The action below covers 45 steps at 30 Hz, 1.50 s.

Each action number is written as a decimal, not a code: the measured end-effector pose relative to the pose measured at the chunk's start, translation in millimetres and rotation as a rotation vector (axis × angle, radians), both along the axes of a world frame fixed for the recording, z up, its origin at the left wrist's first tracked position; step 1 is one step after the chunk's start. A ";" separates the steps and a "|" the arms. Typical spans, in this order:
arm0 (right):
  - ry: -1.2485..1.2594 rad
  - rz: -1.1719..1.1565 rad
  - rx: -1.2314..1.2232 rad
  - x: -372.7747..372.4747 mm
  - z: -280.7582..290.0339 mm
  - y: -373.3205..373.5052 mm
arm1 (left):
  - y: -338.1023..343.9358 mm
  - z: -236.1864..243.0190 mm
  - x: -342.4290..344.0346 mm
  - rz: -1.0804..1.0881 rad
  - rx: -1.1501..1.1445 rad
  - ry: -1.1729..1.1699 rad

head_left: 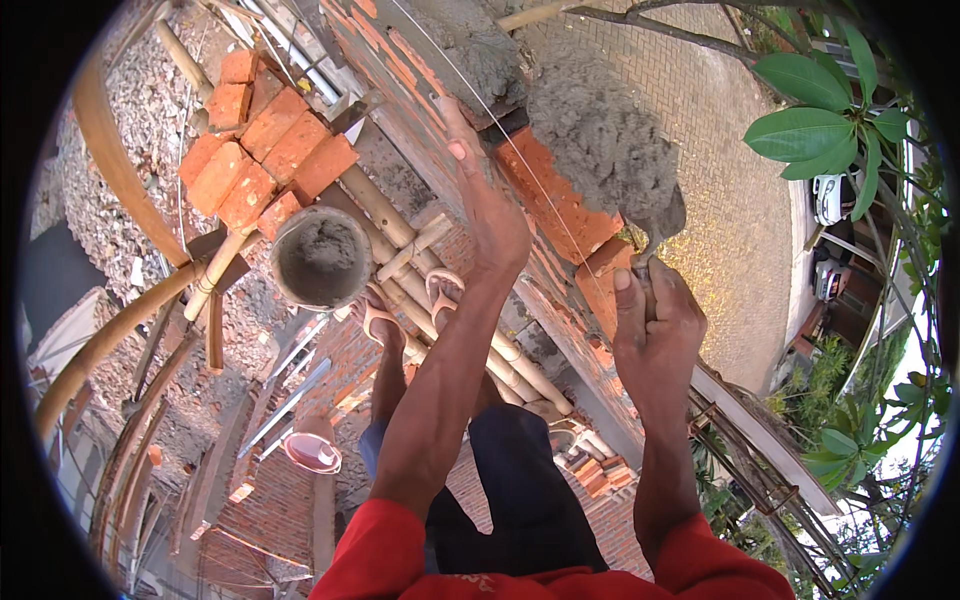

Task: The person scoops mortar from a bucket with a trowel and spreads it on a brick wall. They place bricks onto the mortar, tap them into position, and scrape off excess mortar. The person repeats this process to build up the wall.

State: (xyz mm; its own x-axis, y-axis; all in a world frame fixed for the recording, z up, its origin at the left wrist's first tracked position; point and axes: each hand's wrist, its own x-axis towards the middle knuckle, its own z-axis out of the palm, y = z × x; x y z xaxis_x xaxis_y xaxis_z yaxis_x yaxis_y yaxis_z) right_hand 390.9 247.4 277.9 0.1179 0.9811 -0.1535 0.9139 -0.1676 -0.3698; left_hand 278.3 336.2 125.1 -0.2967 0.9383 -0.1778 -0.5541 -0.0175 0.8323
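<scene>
My right hand [655,320] grips the handle of a trowel [668,228], whose blade carries a grey heap of wet mortar [600,120] above the wall's edge. Red bricks [545,195] lie along the wall top under a taut white string [450,70], beside a band of grey mortar [470,50] at the upper end. My left hand [485,200] reaches up beside these bricks with fingers stretched out and holding nothing; whether it touches the wall is unclear.
A bucket with mortar [310,270] and stacked bricks [240,180] rest on bamboo scaffolding [410,250], where my sandaled feet stand. A pink bucket [310,450] sits far below. Leafy branches [800,130] hang at the right above a paved lane [720,290] with parked cars.
</scene>
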 end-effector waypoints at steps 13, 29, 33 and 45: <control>-0.483 0.184 0.058 27.2 82.1 23.0 | -4.6 5.6 19.1 0.027 -0.056 0.092; -0.392 0.196 0.224 21.1 82.1 46.7 | -10.2 25.9 24.0 -0.042 -0.092 0.258; -0.327 0.256 0.179 31.6 20.9 14.7 | -17.8 30.1 30.7 -0.008 -0.055 0.208; -0.109 -0.211 -0.262 32.5 38.0 -38.4 | -53.9 40.4 67.5 0.045 0.028 0.236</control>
